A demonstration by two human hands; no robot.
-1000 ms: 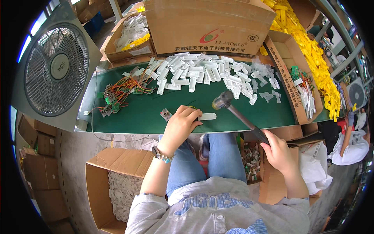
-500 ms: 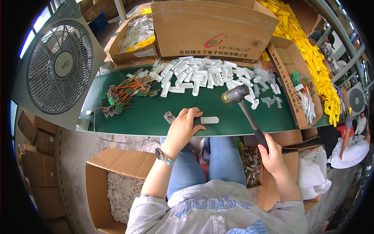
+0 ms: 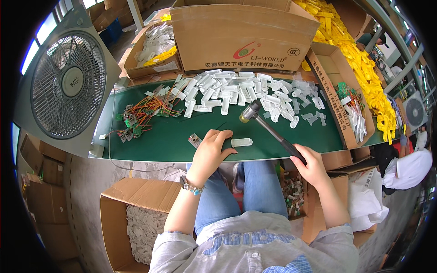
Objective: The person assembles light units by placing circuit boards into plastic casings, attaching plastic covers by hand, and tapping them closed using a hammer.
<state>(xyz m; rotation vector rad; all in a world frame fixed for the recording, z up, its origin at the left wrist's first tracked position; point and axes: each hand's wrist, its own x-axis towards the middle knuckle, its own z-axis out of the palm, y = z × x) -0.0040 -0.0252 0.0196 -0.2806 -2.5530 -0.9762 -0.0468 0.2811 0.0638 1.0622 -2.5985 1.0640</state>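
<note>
My right hand (image 3: 310,164) is closed round the black grip of a hammer (image 3: 272,129). Its dark head, with a yellowish face, is raised over the green tabletop (image 3: 168,129). Near the table's front edge, my left hand (image 3: 210,149) has its fingers curled and its thumb at the left end of a narrow white plastic shell (image 3: 241,142). That end is partly hidden by the hand. A small electronic part (image 3: 195,140) lies just left of the fingers. Behind the hammer spreads a pile of similar white shells (image 3: 225,93).
Circuit boards with orange wires (image 3: 136,120) lie at the left, beside a large fan (image 3: 70,84). Clear plastic pieces (image 3: 313,118) lie at the right, near an open carton (image 3: 334,98). A big cardboard box (image 3: 241,38) stands behind. Yellow parts (image 3: 359,63) are heaped at far right.
The hammer has swung left and slightly down, its head now nearer the shell under my left hand. My right hand moved left with it. The left hand stays around the shell.
</note>
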